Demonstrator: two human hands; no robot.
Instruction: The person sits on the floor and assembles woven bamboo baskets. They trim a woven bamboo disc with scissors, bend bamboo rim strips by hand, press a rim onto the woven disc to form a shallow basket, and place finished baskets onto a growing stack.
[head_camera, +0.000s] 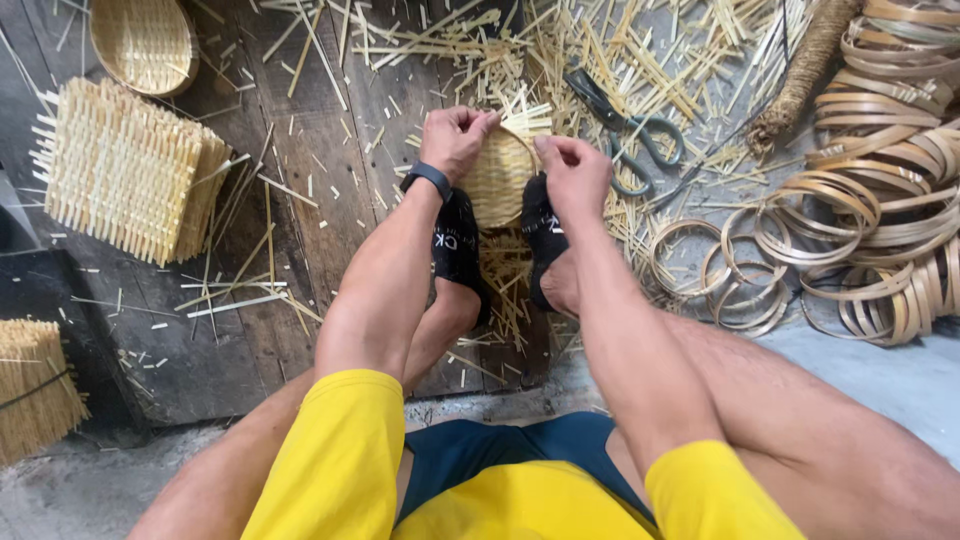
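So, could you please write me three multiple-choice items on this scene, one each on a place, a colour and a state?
1. Where do the scissors lie?
A. right of the hands
B. on the stacked mats
C. between the feet

2. What colour are the sleeves?
A. red
B. yellow
C. white

3. How is the small woven basket held?
A. lying untouched
B. gripped at its rim by left hand and right hand
C. hanging from a hook

Key: 1 A, they rest among the splints right of the hands; 2 B, both sleeves are yellow; 3 B, both hands pinch the rim.
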